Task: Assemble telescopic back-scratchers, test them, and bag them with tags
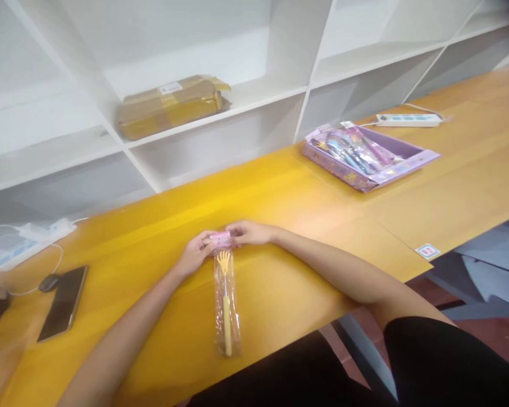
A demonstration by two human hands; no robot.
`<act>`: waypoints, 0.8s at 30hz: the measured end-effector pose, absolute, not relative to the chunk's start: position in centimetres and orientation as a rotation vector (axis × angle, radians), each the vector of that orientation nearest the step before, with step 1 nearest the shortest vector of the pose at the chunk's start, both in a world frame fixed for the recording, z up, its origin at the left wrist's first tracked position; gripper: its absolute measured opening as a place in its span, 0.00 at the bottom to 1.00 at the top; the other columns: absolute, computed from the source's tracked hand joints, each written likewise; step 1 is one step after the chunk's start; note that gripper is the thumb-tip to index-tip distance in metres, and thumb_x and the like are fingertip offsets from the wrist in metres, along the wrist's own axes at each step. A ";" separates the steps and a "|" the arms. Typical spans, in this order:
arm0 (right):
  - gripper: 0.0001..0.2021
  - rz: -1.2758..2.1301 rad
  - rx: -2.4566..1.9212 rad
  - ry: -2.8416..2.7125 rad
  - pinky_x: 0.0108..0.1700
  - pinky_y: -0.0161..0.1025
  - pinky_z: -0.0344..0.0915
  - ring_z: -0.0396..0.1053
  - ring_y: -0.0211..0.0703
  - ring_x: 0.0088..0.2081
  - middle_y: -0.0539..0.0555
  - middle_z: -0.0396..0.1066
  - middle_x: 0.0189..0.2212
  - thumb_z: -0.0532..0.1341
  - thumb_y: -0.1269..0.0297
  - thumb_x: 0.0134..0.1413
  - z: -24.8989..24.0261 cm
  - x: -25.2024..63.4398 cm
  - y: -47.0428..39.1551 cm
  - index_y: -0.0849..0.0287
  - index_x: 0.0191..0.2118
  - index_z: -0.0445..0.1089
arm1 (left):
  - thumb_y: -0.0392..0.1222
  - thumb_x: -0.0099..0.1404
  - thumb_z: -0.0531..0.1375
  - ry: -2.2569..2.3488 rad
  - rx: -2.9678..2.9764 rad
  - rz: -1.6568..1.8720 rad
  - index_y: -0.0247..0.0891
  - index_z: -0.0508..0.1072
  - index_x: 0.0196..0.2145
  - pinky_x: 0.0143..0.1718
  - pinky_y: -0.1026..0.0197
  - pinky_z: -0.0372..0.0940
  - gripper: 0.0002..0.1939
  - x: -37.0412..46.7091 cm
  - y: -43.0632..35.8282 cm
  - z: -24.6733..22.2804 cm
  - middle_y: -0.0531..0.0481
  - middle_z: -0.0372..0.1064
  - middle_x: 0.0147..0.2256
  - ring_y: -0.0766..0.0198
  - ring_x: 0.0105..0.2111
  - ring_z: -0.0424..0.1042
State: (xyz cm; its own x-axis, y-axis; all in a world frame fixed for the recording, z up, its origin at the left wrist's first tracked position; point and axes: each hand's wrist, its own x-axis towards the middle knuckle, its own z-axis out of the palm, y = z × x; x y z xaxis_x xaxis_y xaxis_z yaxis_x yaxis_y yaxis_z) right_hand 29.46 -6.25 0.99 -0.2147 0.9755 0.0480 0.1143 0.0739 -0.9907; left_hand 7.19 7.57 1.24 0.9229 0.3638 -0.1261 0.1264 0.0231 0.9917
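A yellow back scratcher (226, 305) with a hand-shaped head lies in a clear plastic bag (236, 316) on the table before me. Across the top of the bag is a pink printed card (220, 239). My left hand (197, 251) pinches the card's left end, fingers closed. At its right end, my right hand (249, 233) holds the card between thumb and fingers. The scratcher's handle points toward me, down to near the table's front edge.
A purple box (407, 175) of bagged items stands at the back right, near a power strip (409, 120). On the left lie a phone (63, 302), a black mouse-like object (50, 282) and another power strip (34, 244). A taped parcel (173, 107) rests on the white shelf (263, 99).
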 end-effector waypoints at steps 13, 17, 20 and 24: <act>0.19 1.168 -1.130 -1.201 0.31 0.32 0.66 0.69 0.34 0.26 0.46 0.73 0.25 0.71 0.48 0.60 0.3 29.0 -5.7 0.59 0.39 0.68 | 0.59 0.64 0.72 0.447 1.403 0.124 0.36 0.73 0.57 0.41 0.57 0.78 0.32 7.3 8.1 2.0 0.41 0.82 0.41 0.54 0.40 0.84; 0.25 1.070 -1.115 -1.018 0.27 0.32 0.65 0.67 0.33 0.23 0.44 0.71 0.24 0.67 0.37 0.61 -0.4 29.1 -5.0 0.55 0.39 0.62 | 0.57 0.67 0.70 0.449 1.540 -0.061 0.38 0.70 0.58 0.29 0.59 0.75 0.30 7.2 8.0 2.4 0.48 0.80 0.33 0.60 0.25 0.80; 0.27 1.063 -1.096 -0.946 0.29 0.35 0.70 0.72 0.36 0.25 0.46 0.73 0.27 0.66 0.34 0.61 -0.9 29.1 -4.6 0.55 0.40 0.62 | 0.55 0.67 0.71 0.477 1.568 -0.118 0.40 0.71 0.55 0.24 0.63 0.70 0.26 7.0 8.0 2.1 0.52 0.78 0.30 0.63 0.21 0.76; 0.25 1.082 -1.091 -0.925 0.37 0.41 0.75 0.77 0.41 0.33 0.52 0.76 0.37 0.65 0.37 0.65 -0.4 28.6 -5.5 0.56 0.47 0.66 | 0.54 0.67 0.71 0.543 1.460 0.023 0.40 0.73 0.46 0.24 0.63 0.69 0.20 7.1 8.1 1.5 0.52 0.78 0.29 0.64 0.21 0.75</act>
